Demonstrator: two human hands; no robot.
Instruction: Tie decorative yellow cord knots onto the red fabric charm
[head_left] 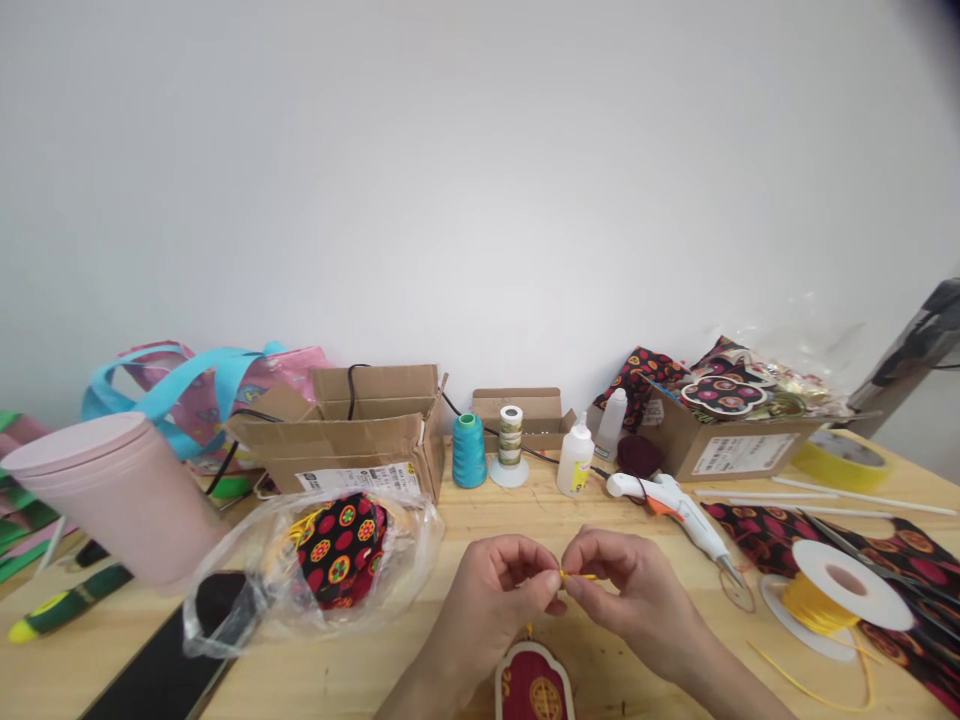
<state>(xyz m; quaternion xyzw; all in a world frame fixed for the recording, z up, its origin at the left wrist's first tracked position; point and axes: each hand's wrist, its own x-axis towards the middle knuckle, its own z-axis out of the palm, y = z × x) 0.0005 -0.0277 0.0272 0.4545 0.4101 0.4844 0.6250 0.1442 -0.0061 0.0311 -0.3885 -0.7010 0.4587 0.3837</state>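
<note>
Both hands meet low in the middle of the head view, fingertips almost touching. My left hand (506, 580) pinches a thin yellow cord (577, 576), and my right hand (619, 580) pinches the same cord close beside it; a short end sticks out by the right fingers. Below them lies a dark red fabric ornament (534, 685) with a pale scalloped border and a gold emblem, cut off by the bottom edge. A bit of yellow cord shows at its top. The cord between the hands is partly hidden by the fingers.
Right of my hands lie a white glue gun (679, 510) and a spool of yellow cord (817, 605). A plastic bag with patterned fabric (341, 550) and a pink tumbler (124, 500) stand left. Behind are a glue bottle (576, 460), teal thread cone (469, 455) and cardboard boxes (337, 445).
</note>
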